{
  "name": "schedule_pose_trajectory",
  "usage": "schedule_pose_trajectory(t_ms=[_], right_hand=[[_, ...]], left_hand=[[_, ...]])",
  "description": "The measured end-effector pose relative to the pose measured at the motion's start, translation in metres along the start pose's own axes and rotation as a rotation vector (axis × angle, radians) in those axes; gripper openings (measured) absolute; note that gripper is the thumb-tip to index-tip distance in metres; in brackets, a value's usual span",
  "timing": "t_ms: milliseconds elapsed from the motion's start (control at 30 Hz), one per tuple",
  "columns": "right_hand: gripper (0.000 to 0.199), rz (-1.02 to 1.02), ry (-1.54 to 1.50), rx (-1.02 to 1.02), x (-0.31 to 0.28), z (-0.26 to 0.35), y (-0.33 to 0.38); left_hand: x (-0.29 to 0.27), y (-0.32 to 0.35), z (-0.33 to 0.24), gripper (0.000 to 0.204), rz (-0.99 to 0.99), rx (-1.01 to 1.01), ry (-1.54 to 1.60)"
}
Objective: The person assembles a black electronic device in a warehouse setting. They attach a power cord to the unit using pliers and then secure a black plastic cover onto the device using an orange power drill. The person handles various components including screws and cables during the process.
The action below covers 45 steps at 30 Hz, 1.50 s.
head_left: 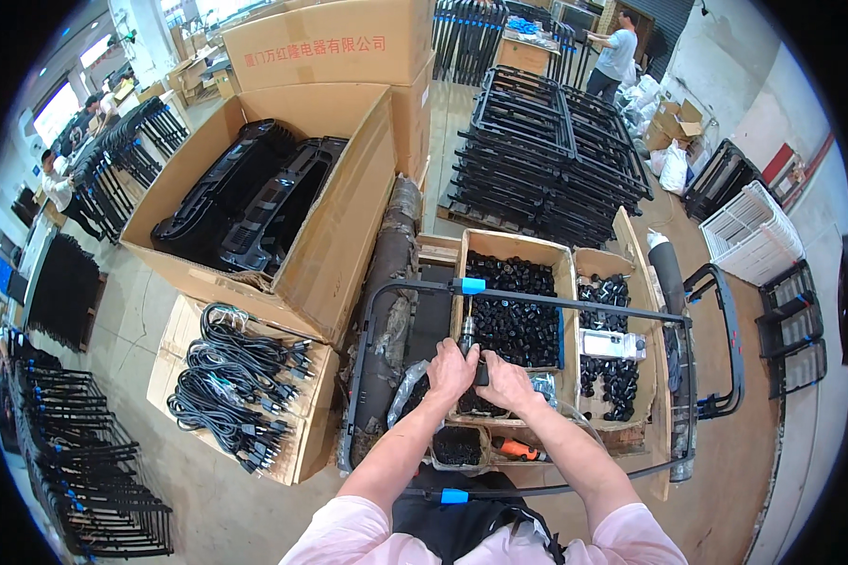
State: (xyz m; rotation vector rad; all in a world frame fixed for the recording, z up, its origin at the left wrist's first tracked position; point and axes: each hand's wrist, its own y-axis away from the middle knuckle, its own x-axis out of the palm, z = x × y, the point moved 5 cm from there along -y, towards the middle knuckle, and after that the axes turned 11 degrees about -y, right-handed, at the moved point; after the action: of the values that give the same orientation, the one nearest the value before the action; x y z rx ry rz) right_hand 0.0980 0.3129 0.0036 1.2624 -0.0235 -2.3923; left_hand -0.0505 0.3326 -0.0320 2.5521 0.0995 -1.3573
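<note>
A dark power drill [468,331] with a metallic chuck is held in front of me over the bench. My right hand [506,384] is closed around its black grip. My left hand [450,370] is closed against the drill's side, its fingertips partly hidden. A large black tubular frame [584,306] lies across the bench and encircles both hands. Blue clips sit on it, one on the far bar [473,284] and one on the near bar [454,496]. Just beyond the drill, a box of small black parts [513,325] stands with its contents exposed.
Right of it is another cardboard box [643,400] of black parts, with a small white carton [612,345] inside. An orange-handled tool [518,449] lies near me. Black power cords [231,386] fill a carton at left, below a large box [349,235]. Stacked frames [546,151] stand behind.
</note>
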Motion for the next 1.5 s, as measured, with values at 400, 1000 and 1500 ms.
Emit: schedule_pose_trajectory(t_ms=[400, 1000, 1500], right_hand=[[0.08, -0.007, -0.009, -0.029, -0.003, -0.012, -0.006], [0.092, -0.057, -0.085, -0.052, -0.002, -0.029, -0.021], [0.059, -0.084, -0.119, -0.123, -0.002, -0.01, -0.017]], left_hand=[[0.003, -0.012, -0.005, 0.059, 0.013, -0.028, -0.011], [0.0, -0.029, -0.017, 0.061, 0.025, -0.037, -0.05], [0.0, -0.037, -0.014, 0.063, 0.038, -0.035, -0.057]])
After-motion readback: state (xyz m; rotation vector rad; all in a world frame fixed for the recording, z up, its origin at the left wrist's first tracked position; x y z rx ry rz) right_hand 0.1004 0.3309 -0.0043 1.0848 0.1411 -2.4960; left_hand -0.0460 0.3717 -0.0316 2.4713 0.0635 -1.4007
